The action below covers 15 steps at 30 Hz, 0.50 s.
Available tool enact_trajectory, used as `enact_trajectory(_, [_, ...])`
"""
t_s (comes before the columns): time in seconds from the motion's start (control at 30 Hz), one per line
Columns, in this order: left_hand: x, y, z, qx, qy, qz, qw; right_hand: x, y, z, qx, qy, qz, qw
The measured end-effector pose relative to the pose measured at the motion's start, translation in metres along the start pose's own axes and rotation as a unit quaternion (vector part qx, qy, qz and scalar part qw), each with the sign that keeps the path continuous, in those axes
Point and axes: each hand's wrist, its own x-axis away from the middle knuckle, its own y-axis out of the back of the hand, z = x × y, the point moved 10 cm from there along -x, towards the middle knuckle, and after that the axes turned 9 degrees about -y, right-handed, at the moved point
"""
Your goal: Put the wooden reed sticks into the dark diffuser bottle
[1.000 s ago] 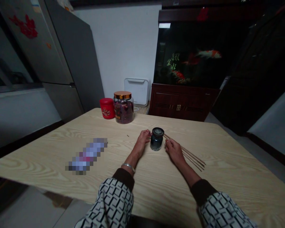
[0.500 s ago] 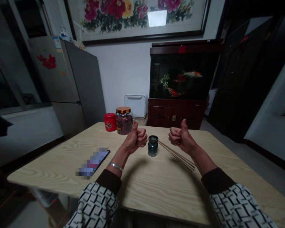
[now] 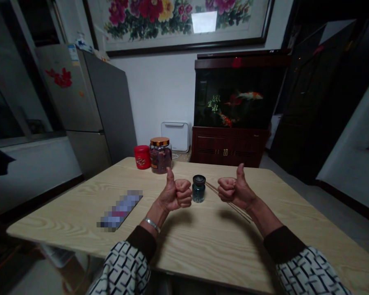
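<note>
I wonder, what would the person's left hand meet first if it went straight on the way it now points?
The left hand would probably meet the small dark glass jar first, though depth is unclear.

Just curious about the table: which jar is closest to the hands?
The small teal glass jar, standing between the left fist and right fist; the copper-lidded jar sits farther back.

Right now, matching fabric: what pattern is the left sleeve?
White sleeve, black geometric lines; head view.

Matt wood-grain tabletop (image 3: 215, 241), glossy dark glass jar (image 3: 199, 192), probably bamboo sticks (image 3: 244, 217)
</note>
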Motion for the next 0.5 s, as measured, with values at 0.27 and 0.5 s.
enact_trajectory(0.27, [-0.007, 0.097, -0.01, -0.195, -0.104, -0.226, 0.949, -0.025, 0.054, 0.012, 0.32, -0.031, -0.282, 0.904])
enact_trajectory(0.5, [-0.021, 0.141, 0.039, -0.362, -0.115, -0.275, 0.883, -0.065, 0.041, 0.014, 0.724, -0.1, -0.31, 0.608])
